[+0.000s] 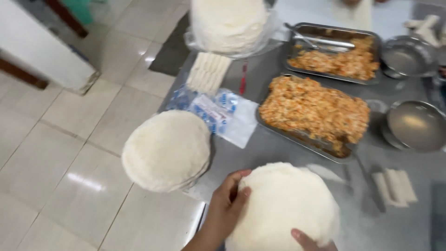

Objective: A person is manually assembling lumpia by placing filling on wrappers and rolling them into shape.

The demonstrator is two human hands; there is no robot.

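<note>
While the head camera looks down on the grey worktop (pixel 260 153), the left hand (pixel 227 204) rests at the 9 o'clock edge of the near stack of round white wrappers (pixel 283 209), its fingers curled over the rim and touching it. The right hand (pixel 309 241) shows only some fingertips at the 6 o'clock edge of this stack; I cannot tell if it is open or closed. To do this well, I think the fingers should lift only the top sheet, slowly, so that it does not tear.

From this stack, a second stack of wrappers (pixel 166 149) lies at 10 o'clock, partly over the worktop edge. A tray of orange filling (pixel 316 114) stands at 12 o'clock, another tray (pixel 337 53) behind it. Rolled pieces (pixel 395 186) lie at 2 o'clock, two metal bowls (pixel 416 123) further up.
</note>
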